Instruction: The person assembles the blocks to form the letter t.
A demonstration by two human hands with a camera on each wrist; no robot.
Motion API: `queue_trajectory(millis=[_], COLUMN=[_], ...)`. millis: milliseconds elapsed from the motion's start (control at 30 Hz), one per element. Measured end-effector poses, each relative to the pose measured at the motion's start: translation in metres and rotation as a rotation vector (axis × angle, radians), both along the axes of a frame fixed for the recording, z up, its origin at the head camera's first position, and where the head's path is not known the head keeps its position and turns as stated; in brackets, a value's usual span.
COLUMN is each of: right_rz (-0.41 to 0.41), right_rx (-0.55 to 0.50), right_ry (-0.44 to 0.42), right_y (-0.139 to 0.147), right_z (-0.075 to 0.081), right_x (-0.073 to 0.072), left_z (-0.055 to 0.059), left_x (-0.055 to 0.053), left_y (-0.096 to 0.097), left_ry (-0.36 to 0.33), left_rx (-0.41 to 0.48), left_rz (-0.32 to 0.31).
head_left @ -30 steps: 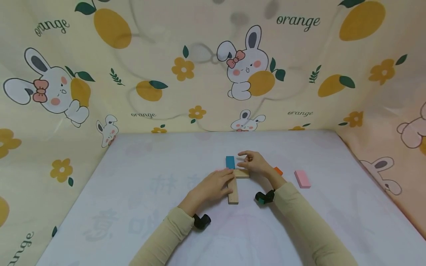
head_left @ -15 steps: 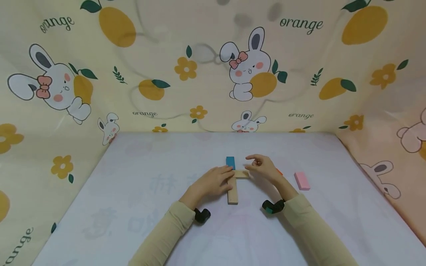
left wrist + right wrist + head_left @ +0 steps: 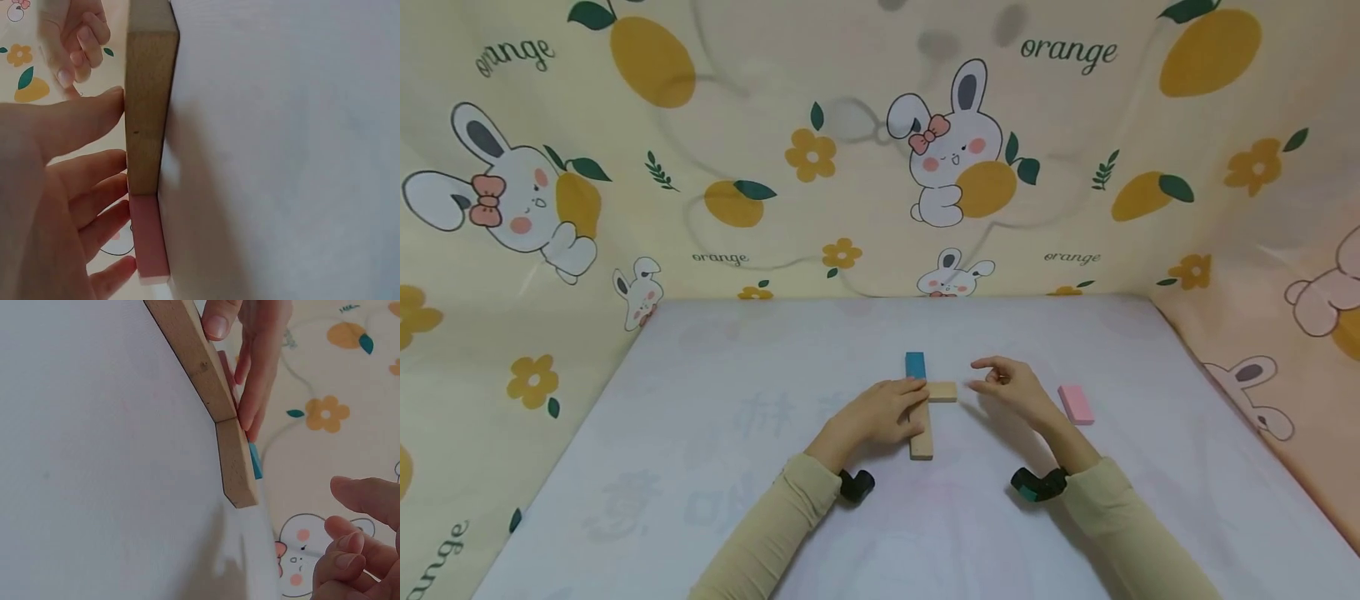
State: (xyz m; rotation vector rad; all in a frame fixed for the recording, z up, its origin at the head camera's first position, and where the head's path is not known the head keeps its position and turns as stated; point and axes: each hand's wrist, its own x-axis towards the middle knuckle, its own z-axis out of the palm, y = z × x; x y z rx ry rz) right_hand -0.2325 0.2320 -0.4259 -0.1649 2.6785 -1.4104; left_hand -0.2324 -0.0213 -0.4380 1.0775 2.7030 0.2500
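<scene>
My left hand (image 3: pixel 883 408) rests over a small arrangement of blocks on the white tabletop. In the left wrist view, its thumb and fingers touch the top of a plain wooden block (image 3: pixel 147 112) and a pink block (image 3: pixel 149 237) set end to end with it. A blue block (image 3: pixel 915 364) lies just beyond the fingertips. Another wooden block (image 3: pixel 943 392) juts to the right, meeting the longer wooden one in the right wrist view. My right hand (image 3: pixel 1015 390) hovers right of that block, fingers loosely bent, nothing held.
Farther right, a separate pink block (image 3: pixel 1077 404) lies on the table (image 3: pixel 715 358). A patterned cloth (image 3: pixel 850 200) with rabbits and oranges hangs at the back and sides. Each wrist carries a small black camera (image 3: pixel 1039 483).
My right hand has drawn away from the blocks, to the right and slightly nearer me. An orange block seen earlier is now hidden by the right arm. The left hand stays put.
</scene>
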Motion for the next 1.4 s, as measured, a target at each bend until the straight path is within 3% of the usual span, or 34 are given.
queue_trajectory(millis=[667,1200,1400], right_rz=[-0.119,-0.228,-0.225], right_rx=[0.028,0.105,0.143], right_ry=[0.054,-0.082,-0.096], right_y=[0.024,0.038,0.045], right_z=[-0.001,-0.005,-0.01], right_x=[0.023,0.026,0.026], left_z=[0.006,0.004,0.003], left_x=[0.003,-0.001,-0.001], left_y=[-0.001,0.0,0.0], left_ry=[-0.068,-0.045,-0.056], left_rx=[0.027,0.024,0.027], left_rz=[0.023,0.005,0.013])
